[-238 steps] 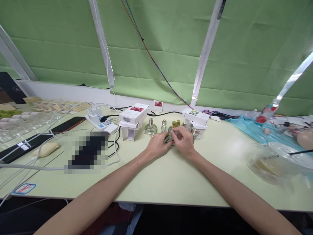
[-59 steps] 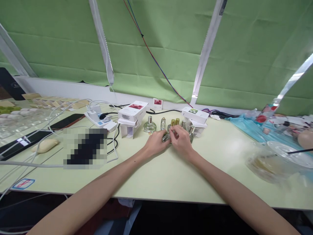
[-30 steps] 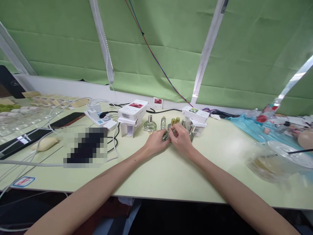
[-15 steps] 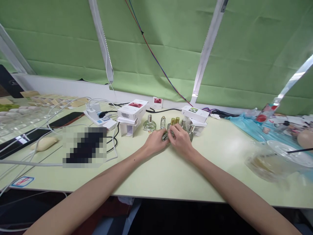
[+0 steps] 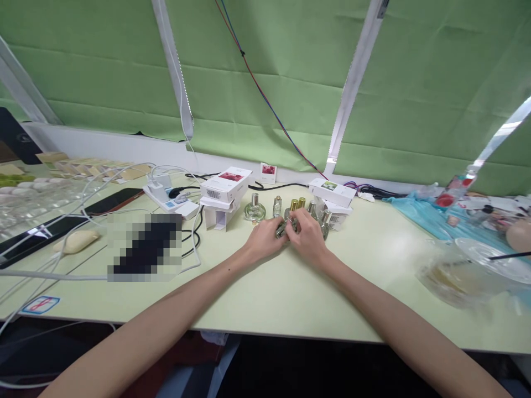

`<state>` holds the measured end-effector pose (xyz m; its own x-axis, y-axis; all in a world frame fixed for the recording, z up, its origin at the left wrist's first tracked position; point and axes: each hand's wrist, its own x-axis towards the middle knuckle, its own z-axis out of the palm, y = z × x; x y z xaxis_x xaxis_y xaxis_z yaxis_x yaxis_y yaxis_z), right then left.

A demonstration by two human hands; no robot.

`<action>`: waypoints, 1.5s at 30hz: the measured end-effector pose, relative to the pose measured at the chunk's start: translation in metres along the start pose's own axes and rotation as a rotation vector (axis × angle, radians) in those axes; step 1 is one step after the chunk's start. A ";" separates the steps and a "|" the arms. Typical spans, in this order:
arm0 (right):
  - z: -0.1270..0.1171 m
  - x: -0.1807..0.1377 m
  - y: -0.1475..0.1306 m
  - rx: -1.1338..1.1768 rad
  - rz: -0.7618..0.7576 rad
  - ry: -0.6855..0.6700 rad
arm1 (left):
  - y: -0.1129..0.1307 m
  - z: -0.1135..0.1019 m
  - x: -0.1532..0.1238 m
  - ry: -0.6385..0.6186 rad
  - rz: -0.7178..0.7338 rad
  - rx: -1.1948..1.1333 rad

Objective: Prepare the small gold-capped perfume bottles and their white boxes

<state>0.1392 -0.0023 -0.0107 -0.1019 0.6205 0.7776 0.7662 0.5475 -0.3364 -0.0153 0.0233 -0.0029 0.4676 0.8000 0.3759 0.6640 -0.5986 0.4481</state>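
So both hands are meeting over the middle of the pale green table (image 5: 290, 298), a bit short of a cluster of little bottles, and the thing they're on is a small clear glass piece (image 5: 281, 230), mostly hidden by fingers. The left hand (image 5: 263, 240) has it gripped between curled fingers and thumb, with a shiny bit showing in the gap. The right hand (image 5: 309, 237) has its thumb and fingers drawn in close at the right side of the piece, but I can't tell if they're pinching the glass itself or something small on it. As for which way it points, the visible bit looks slanted, lower left to upper right, but with that much covered I can't call the long axis or which end is the top. Easier to read are the neighbours: a round bottle (image 5: 254, 210) and a slim bottle (image 5: 277, 206) stand upright behind the left hand, caps up, two gold caps (image 5: 297, 204) poke up right behind the right hand's fingers, and white boxes sit either side, a left box (image 5: 226, 188) and a right box (image 5: 332, 192).
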 end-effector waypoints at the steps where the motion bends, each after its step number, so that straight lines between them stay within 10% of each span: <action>1: 0.001 -0.001 0.001 0.008 0.001 0.006 | 0.000 0.000 0.000 0.004 0.003 0.001; 29: -0.007 0.006 -0.001 -0.200 -0.134 -0.049 | -0.001 0.003 0.001 0.011 0.008 0.053; 45: -0.003 0.007 0.003 0.054 -0.006 0.024 | -0.003 0.003 0.001 0.017 0.018 0.018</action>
<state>0.1429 0.0014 -0.0048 -0.0909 0.6036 0.7921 0.7305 0.5810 -0.3589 -0.0150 0.0258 -0.0060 0.4699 0.7880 0.3977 0.6657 -0.6123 0.4266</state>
